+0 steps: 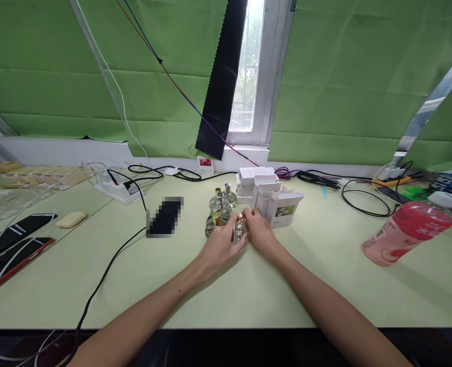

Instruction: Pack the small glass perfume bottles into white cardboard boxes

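A small clear glass perfume bottle [239,230] with a gold cap stands upright on the pale green table [306,285]. My left hand [220,244] is wrapped round its left side and my right hand [258,232] pinches it near the cap from the right. Just behind it stands a cluster of several more small glass bottles [220,206] with gold and silver caps. White cartons [275,201], some with open flaps, stand right behind my right hand.
A pink-labelled drink bottle [407,232] stands at the right. A white power strip [116,191] and black cables [107,270] cross the left and back. Phones [15,232] and a beige bar [71,219] lie far left. A blurred dark object [165,216] lies left of the bottles.
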Demonstrator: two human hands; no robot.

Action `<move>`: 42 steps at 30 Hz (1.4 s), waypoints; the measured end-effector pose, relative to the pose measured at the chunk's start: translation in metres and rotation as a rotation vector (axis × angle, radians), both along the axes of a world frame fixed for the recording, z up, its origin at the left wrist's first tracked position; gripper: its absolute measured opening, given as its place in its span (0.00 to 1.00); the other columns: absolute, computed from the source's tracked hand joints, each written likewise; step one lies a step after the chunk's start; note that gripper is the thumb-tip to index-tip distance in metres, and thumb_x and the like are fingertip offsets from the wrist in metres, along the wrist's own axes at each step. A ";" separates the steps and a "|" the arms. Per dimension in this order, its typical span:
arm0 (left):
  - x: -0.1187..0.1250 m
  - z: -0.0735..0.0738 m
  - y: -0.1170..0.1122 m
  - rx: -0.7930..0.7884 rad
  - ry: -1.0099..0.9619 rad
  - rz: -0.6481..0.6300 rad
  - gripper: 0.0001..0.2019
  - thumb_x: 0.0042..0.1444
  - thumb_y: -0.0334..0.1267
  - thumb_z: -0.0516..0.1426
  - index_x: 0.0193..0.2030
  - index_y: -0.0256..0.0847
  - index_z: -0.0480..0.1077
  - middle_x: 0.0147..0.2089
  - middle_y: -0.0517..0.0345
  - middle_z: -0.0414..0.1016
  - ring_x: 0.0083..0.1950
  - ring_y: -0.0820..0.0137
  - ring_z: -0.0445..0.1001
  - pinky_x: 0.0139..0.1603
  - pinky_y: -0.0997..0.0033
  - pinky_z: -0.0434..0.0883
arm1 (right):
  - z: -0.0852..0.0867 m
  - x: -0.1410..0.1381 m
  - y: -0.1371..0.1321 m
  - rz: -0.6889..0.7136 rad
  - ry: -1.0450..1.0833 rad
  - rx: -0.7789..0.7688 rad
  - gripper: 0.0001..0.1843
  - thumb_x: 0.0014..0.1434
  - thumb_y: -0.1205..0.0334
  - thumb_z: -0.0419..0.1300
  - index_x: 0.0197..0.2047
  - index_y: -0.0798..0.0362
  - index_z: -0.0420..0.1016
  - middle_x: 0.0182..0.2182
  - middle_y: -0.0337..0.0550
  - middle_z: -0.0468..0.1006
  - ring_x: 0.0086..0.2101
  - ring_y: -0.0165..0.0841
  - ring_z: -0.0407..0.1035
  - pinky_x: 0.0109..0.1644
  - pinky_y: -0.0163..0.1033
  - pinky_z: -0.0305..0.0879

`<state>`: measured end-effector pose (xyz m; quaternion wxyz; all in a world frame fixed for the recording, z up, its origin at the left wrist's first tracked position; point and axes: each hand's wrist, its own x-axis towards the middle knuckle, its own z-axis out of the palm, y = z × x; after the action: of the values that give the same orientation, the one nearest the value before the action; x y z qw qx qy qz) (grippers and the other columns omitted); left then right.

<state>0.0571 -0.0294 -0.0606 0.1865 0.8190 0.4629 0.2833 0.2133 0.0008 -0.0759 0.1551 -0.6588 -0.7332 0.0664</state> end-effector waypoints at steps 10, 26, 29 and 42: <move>0.000 -0.001 0.001 0.014 -0.008 -0.008 0.23 0.63 0.41 0.55 0.63 0.40 0.62 0.26 0.64 0.70 0.25 0.68 0.70 0.29 0.71 0.63 | 0.005 -0.001 -0.005 0.004 0.086 0.032 0.07 0.68 0.65 0.53 0.49 0.50 0.67 0.41 0.46 0.71 0.31 0.34 0.68 0.33 0.36 0.56; 0.000 -0.003 0.000 0.019 -0.033 0.010 0.23 0.63 0.42 0.55 0.63 0.38 0.63 0.26 0.63 0.70 0.25 0.68 0.69 0.28 0.71 0.62 | 0.007 0.001 -0.006 0.030 0.370 0.386 0.14 0.73 0.65 0.45 0.51 0.53 0.70 0.41 0.49 0.76 0.41 0.37 0.72 0.45 0.38 0.65; 0.000 -0.005 0.001 0.014 -0.053 0.001 0.23 0.63 0.42 0.55 0.63 0.38 0.63 0.25 0.63 0.70 0.25 0.69 0.69 0.29 0.71 0.62 | 0.007 0.002 -0.005 0.046 0.410 0.509 0.15 0.73 0.64 0.45 0.51 0.55 0.72 0.41 0.51 0.76 0.41 0.38 0.72 0.45 0.38 0.66; -0.001 -0.009 0.004 0.008 -0.083 -0.016 0.24 0.63 0.45 0.58 0.63 0.39 0.64 0.25 0.65 0.69 0.26 0.69 0.69 0.28 0.72 0.62 | 0.002 0.001 -0.003 0.029 0.557 0.830 0.21 0.75 0.57 0.40 0.49 0.53 0.73 0.38 0.49 0.81 0.36 0.36 0.76 0.44 0.41 0.70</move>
<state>0.0562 -0.0252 -0.0698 0.2047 0.8110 0.4469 0.3173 0.2144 -0.0020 -0.0736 0.5933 -0.4884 -0.6375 -0.0555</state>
